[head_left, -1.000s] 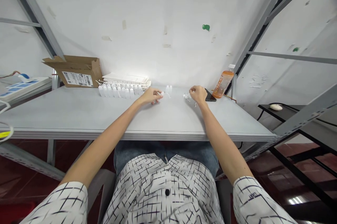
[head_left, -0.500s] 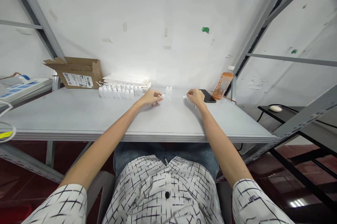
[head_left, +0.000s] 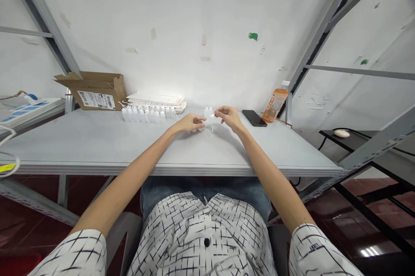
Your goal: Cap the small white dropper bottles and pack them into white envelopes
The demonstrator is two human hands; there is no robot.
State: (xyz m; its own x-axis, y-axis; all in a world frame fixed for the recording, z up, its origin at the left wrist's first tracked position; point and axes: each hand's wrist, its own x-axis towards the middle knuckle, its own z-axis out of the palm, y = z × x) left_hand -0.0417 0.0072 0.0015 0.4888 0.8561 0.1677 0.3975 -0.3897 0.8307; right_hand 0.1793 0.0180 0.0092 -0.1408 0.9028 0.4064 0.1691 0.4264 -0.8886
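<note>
1. Bottles (head_left: 144,115), small, whitish and upright, are set in close rows, probably against being knocked.
2. Left grip (head_left: 189,123) is half curled; whether anything is held cannot be told.
3. Small white piece (head_left: 212,115), its details too tiny to read, is pinched near the left fingertips by the nearly closed right grip (head_left: 228,117), seemingly for fine control.

A workshop, judging by the metal-framed workbench (head_left: 81,142), cardboard box (head_left: 97,92) and small white bottles (head_left: 142,115).
</note>
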